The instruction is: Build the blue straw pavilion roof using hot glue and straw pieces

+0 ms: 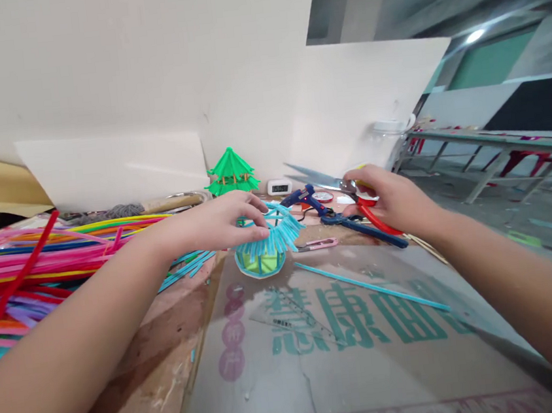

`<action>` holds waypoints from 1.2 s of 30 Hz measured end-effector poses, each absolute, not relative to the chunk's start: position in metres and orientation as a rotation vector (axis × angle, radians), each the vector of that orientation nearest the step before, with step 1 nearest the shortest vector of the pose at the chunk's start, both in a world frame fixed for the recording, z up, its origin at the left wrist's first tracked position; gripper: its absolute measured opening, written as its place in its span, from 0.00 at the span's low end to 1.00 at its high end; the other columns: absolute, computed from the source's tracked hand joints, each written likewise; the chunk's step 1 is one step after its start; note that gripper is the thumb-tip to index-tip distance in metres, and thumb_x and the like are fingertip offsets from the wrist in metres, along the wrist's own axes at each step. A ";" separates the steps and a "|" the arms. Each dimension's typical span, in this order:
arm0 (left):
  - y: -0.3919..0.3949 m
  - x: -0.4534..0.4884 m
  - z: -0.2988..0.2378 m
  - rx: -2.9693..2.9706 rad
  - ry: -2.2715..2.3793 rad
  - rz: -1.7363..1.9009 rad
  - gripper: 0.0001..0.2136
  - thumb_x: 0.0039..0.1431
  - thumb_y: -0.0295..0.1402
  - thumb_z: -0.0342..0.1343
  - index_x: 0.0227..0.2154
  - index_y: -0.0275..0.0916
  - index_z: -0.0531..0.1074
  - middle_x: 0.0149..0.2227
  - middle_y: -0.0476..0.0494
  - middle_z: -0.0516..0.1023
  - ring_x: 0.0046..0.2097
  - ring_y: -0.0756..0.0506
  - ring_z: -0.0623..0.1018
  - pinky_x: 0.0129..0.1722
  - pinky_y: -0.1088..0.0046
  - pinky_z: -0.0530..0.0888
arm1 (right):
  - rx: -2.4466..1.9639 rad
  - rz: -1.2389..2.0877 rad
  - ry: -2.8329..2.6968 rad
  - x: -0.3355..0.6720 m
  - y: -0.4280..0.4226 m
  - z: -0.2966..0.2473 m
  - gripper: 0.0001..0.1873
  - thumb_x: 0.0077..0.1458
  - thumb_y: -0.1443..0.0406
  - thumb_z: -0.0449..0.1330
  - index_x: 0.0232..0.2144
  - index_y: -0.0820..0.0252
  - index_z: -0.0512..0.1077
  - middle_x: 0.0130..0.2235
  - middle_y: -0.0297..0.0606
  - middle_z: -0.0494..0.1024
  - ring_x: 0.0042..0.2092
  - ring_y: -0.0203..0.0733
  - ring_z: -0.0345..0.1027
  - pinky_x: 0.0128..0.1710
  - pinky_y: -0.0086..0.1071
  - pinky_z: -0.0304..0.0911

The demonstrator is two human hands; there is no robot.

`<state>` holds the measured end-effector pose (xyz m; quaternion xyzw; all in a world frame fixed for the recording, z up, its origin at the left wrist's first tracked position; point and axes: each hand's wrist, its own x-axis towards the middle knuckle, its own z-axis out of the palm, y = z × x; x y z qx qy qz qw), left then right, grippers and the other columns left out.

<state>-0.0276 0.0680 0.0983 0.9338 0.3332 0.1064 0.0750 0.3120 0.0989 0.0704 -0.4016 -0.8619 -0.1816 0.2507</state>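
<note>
My left hand (231,221) rests on top of a small round model with a fringe of light-blue sticks (272,240), its fingers curled over the roof. The model has a yellow-green body and stands on a clear sheet. My right hand (386,198) is closed around the red handles of a pair of scissors (333,184), whose long metal blades point left. A loose light-blue stick (370,286) lies on the sheet in front of the model.
A pile of coloured pipe cleaners (26,265) fills the left. A green pagoda model (231,172) and a small white clock (279,187) stand at the wall. A blue glue gun (312,201), pink snips (319,244) and a clear set square (292,320) lie nearby.
</note>
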 end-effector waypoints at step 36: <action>0.076 -0.028 0.093 2.640 0.990 0.378 0.17 0.62 0.46 0.50 0.38 0.39 0.77 0.57 0.43 0.71 0.57 0.42 0.70 0.55 0.68 0.66 | -0.885 -1.398 -2.462 0.296 0.079 0.064 0.15 0.65 0.67 0.47 0.48 0.57 0.70 0.33 0.40 0.74 0.30 0.38 0.61 0.27 0.32 0.39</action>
